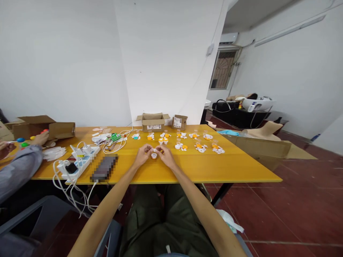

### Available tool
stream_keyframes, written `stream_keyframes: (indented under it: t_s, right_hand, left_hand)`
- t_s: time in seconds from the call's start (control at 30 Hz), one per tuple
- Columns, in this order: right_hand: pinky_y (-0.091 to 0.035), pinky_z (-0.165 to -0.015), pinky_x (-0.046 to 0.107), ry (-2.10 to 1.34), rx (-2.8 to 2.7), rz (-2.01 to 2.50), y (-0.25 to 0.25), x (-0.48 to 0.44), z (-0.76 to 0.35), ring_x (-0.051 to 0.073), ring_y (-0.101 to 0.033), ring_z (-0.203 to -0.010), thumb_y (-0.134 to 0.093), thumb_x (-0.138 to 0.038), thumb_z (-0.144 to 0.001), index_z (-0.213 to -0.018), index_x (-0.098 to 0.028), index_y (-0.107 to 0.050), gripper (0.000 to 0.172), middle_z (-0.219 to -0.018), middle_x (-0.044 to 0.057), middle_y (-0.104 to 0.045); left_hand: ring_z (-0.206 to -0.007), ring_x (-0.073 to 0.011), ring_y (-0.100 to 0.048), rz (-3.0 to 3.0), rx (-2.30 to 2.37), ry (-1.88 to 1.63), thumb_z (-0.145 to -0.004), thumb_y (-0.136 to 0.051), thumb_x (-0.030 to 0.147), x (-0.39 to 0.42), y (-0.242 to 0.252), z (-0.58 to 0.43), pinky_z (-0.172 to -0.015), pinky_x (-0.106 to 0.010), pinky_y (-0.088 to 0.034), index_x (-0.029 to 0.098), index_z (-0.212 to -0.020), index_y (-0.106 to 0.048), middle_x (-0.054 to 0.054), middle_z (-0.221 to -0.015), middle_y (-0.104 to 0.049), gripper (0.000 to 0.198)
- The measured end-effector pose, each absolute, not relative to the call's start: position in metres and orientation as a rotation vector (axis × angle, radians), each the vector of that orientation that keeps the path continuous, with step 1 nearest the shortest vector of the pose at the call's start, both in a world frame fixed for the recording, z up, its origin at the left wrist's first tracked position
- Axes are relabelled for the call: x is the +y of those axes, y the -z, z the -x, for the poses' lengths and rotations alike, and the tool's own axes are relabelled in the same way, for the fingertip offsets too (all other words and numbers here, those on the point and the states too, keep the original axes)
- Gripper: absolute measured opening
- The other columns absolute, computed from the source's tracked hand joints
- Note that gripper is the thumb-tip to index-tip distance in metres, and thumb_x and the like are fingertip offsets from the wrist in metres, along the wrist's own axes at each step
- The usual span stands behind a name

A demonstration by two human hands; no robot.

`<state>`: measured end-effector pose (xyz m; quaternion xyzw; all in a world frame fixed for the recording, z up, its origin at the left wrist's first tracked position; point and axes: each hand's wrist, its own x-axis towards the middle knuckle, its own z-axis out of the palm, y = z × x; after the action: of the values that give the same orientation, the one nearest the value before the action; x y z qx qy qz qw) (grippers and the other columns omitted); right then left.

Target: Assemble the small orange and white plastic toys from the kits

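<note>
My left hand (144, 155) and my right hand (165, 157) meet over the table, fingertips pinched on a small white disc-like piece (153, 150) between them. Its exact kind is too small to make out. Just below it a small see-through cup (154, 156) stands on the wooden table (209, 167). Beyond my hands are small white containers with orange tops (163, 141). Around them lie several little groups of white discs, orange or teal rings and see-through cups, such as a group with an orange ring (183, 146) to the right.
An open cardboard box (153, 125) and a smaller box (179, 122) stand at the table's back. To the left are a dark phone (105, 167), a power strip (80, 162) with tangled white cables, and a co-worker's sleeve (20, 171). A large carton (254, 150) adjoins the right edge.
</note>
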<state>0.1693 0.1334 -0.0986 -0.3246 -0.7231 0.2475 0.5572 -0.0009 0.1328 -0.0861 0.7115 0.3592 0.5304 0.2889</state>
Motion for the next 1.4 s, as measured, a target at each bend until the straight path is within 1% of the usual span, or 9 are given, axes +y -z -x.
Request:
stream_keyframes:
  t_s: [0.17,0.37,0.47,0.57,0.7,0.8,1.03,1.23,1.4]
  right_hand:
    - [-0.052,-0.072,0.03,-0.594,-1.686,0.78,0.102,0.137,-0.169,0.019,-0.064,-0.077,-0.058,-0.027,-0.083,-0.083,-0.024,-0.066,0.008,-0.083,0.002,-0.071]
    - [-0.053,-0.072,0.03,-0.669,-1.658,0.765,0.103,0.14,-0.17,0.019,-0.065,-0.077,-0.059,-0.027,-0.081,-0.083,-0.023,-0.067,0.009,-0.083,0.002,-0.072]
    - [-0.054,-0.074,0.031,-0.729,-1.633,0.742,0.103,0.141,-0.171,0.019,-0.066,-0.078,-0.061,-0.027,-0.08,-0.082,-0.023,-0.068,0.008,-0.083,0.002,-0.072]
    - [-0.055,-0.075,0.032,-0.78,-1.618,0.732,0.103,0.141,-0.17,0.02,-0.067,-0.078,-0.063,-0.029,-0.078,-0.08,-0.023,-0.068,0.008,-0.083,0.003,-0.073]
    - [-0.056,-0.076,0.032,-0.844,-1.602,0.711,0.105,0.143,-0.169,0.02,-0.067,-0.079,-0.067,-0.031,-0.077,-0.08,-0.023,-0.07,0.009,-0.081,0.002,-0.073]
    - [-0.056,-0.077,0.033,-0.889,-1.602,0.691,0.106,0.144,-0.168,0.02,-0.068,-0.08,-0.069,-0.033,-0.077,-0.081,-0.023,-0.071,0.011,-0.081,0.003,-0.073]
    - [-0.056,-0.079,0.035,-0.956,-1.577,0.676,0.106,0.146,-0.168,0.02,-0.068,-0.08,-0.072,-0.034,-0.075,-0.08,-0.022,-0.072,0.013,-0.084,0.004,-0.074]
    - [-0.056,-0.082,0.035,-0.954,-1.58,0.683,0.104,0.145,-0.168,0.021,-0.069,-0.083,-0.073,-0.034,-0.075,-0.083,-0.023,-0.074,0.014,-0.086,0.003,-0.075]
    - [-0.057,-0.079,0.035,-0.967,-1.544,0.668,0.105,0.146,-0.168,0.021,-0.069,-0.081,-0.074,-0.035,-0.073,-0.081,-0.023,-0.075,0.015,-0.085,0.004,-0.076]
  left_hand:
    - [-0.077,-0.017,-0.07,-1.886,0.935,-1.383,-0.076,-0.077,0.037,0.129,0.083,-0.001,-0.077,-0.031,-0.058,0.02,-0.083,-0.066,-0.002,-0.081,-0.072,0.022]
    - [-0.083,-0.0185,-0.072,-1.848,0.91,-1.337,-0.074,-0.078,0.036,0.127,0.081,-0.002,-0.085,-0.034,-0.058,0.02,-0.086,-0.068,-0.004,-0.086,-0.075,0.023]
    - [-0.085,-0.0193,-0.072,-1.819,0.909,-1.327,-0.073,-0.079,0.037,0.127,0.08,-0.002,-0.087,-0.036,-0.058,0.02,-0.085,-0.068,-0.004,-0.088,-0.075,0.023]
    - [-0.085,-0.02,-0.072,-1.784,0.909,-1.323,-0.072,-0.08,0.038,0.128,0.081,-0.001,-0.086,-0.035,-0.058,0.02,-0.084,-0.069,-0.005,-0.088,-0.075,0.025]
    - [-0.083,-0.0202,-0.072,-1.748,0.918,-1.289,-0.07,-0.081,0.041,0.129,0.081,0.001,-0.079,-0.034,-0.059,0.019,-0.085,-0.068,-0.004,-0.084,-0.074,0.028]
    - [-0.08,-0.0191,-0.072,-1.721,0.916,-1.281,-0.068,-0.083,0.039,0.129,0.081,0.002,-0.075,-0.031,-0.059,0.019,-0.084,-0.067,-0.002,-0.081,-0.072,0.03]
    - [-0.077,-0.0171,-0.07,-1.682,0.888,-1.312,-0.061,-0.086,0.036,0.128,0.079,0.0,-0.077,-0.032,-0.059,0.019,-0.078,-0.063,0.0,-0.078,-0.07,0.033]
    - [-0.08,-0.0185,-0.071,-1.687,0.911,-1.323,-0.062,-0.086,0.039,0.126,0.077,-0.001,-0.079,-0.033,-0.059,0.019,-0.077,-0.064,-0.002,-0.079,-0.072,0.034]
    - [-0.081,-0.0197,-0.072,-1.685,0.913,-1.328,-0.066,-0.084,0.043,0.127,0.079,0.0,-0.079,-0.034,-0.059,0.019,-0.079,-0.066,-0.004,-0.081,-0.074,0.032]
